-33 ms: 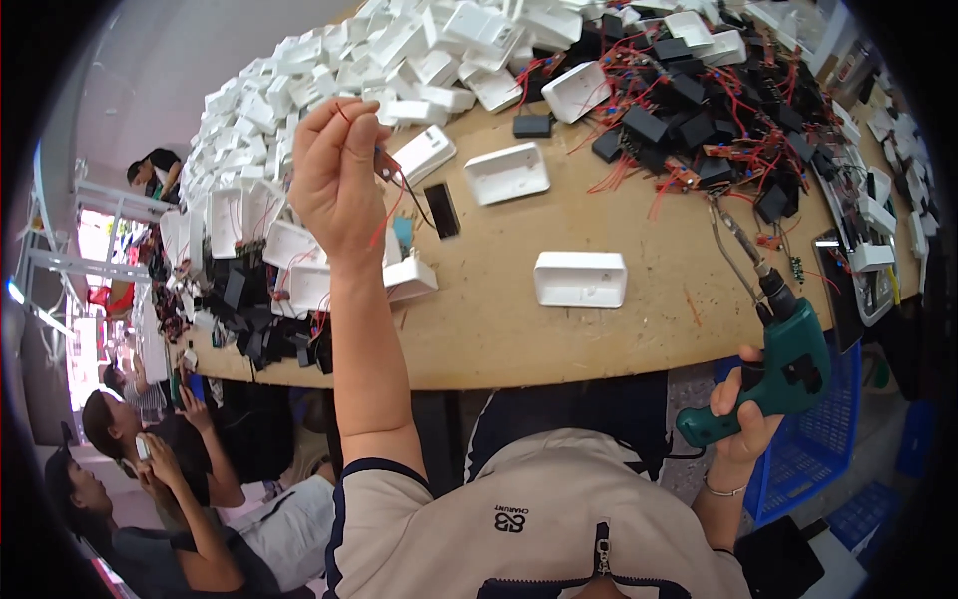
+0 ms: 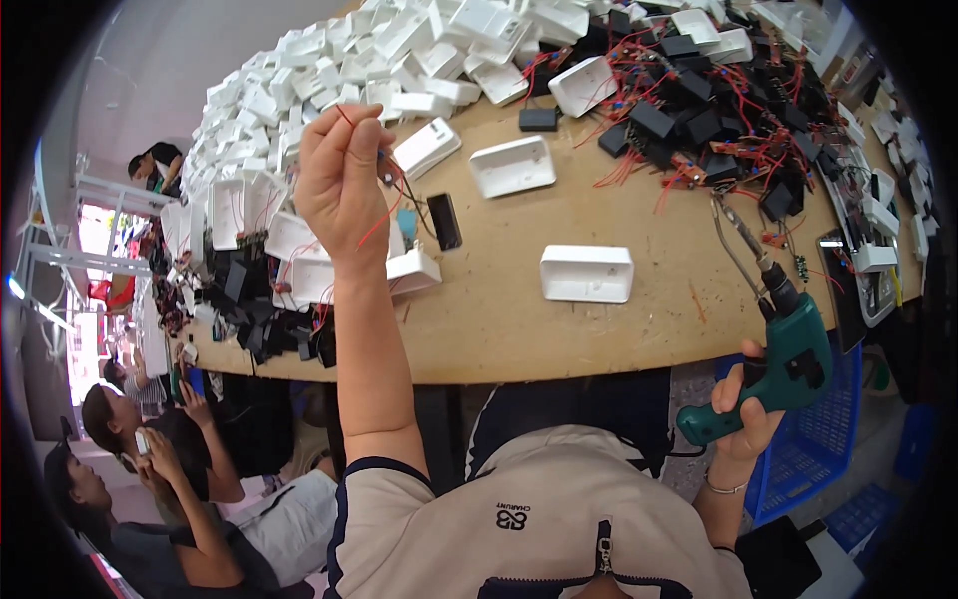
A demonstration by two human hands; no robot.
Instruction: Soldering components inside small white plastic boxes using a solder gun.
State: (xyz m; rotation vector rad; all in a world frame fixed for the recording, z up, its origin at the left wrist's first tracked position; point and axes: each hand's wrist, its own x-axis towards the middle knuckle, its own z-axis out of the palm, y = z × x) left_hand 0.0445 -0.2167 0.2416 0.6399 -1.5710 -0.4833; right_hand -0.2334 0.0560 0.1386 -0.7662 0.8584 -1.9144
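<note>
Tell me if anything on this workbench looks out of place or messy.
Nothing looks damaged or spilled. The white shells and black parts with red wires lie in loose heaps, not sorted. The left hand holds thin wires up; the right hand grips a green drill.

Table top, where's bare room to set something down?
Bare wood lies around the lone white tray, between the near table edge and the black module heap. Crowded: the white casing pile and beneath the raised left hand.

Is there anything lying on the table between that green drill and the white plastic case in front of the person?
Nothing visible does. The green drill sits in the right hand at the table's edge, and only bare wooden tabletop lies between its bit and the white case.
</note>
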